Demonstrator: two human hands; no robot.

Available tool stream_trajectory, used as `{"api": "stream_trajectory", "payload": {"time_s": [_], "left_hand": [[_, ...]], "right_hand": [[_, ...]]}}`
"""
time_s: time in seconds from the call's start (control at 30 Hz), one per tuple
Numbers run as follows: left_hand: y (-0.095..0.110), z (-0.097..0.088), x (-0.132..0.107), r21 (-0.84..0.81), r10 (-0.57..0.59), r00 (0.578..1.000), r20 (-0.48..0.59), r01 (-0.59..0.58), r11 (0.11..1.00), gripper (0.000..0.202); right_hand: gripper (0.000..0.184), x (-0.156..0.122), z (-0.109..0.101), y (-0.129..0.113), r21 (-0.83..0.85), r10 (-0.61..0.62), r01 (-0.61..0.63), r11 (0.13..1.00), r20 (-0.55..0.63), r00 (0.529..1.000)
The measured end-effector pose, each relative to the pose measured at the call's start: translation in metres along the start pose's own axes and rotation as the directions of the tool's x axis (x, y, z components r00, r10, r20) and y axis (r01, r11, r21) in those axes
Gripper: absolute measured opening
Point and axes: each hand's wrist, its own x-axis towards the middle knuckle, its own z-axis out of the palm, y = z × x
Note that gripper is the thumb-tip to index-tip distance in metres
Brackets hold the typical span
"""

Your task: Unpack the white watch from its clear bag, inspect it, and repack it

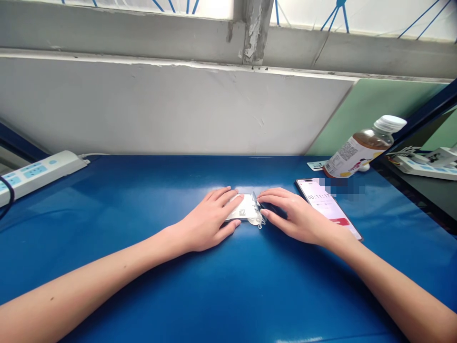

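Note:
A small white packet [243, 209] with a printed code lies flat on the blue table [228, 286], its right end crumpled clear plastic. My left hand [210, 220] rests over the packet's left part, fingers stretched out and pressing it down. My right hand [294, 214] meets it from the right, fingertips pinched on the plastic end of the packet. Both forearms are bare and lie low over the table.
A phone [330, 207] with a running timer lies just right of my right hand. Behind it a capped bottle [362, 147] of brown drink leans, beside a small card [316, 165]. A white power strip [35, 174] sits at far left; another [428, 164] lies far right. A grey wall stands behind.

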Motion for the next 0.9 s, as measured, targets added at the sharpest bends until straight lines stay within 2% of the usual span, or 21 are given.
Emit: {"api": "stream_trajectory", "payload": {"time_s": [0.4, 0.5, 0.67, 0.9], "left_hand": [[-0.0009, 0.0003, -0.0005, 0.010, -0.005, 1.000, 0.006, 0.005, 1.000, 0.053], [-0.0006, 0.0003, -0.0001, 0.016, 0.000, 1.000, 0.005, 0.000, 1.000, 0.053], [0.0000, 0.0002, 0.0002, 0.009, -0.001, 1.000, 0.000, 0.001, 1.000, 0.053], [-0.0016, 0.0012, -0.0007, -0.018, 0.008, 1.000, -0.028, -0.008, 1.000, 0.053]], "right_hand": [[0.035, -0.0025, 0.0013, -0.0004, 0.005, 0.013, -0.013, 1.000, 0.090, 0.996], [0.035, -0.0024, 0.0025, -0.0001, -0.001, 0.014, -0.014, 1.000, 0.064, 0.998], [0.022, -0.0009, 0.0042, -0.0012, -0.017, 0.006, -0.006, 1.000, -0.003, 1.000], [0.023, 0.0007, 0.0050, -0.0017, -0.009, -0.002, 0.002, 1.000, -0.016, 1.000]]}}
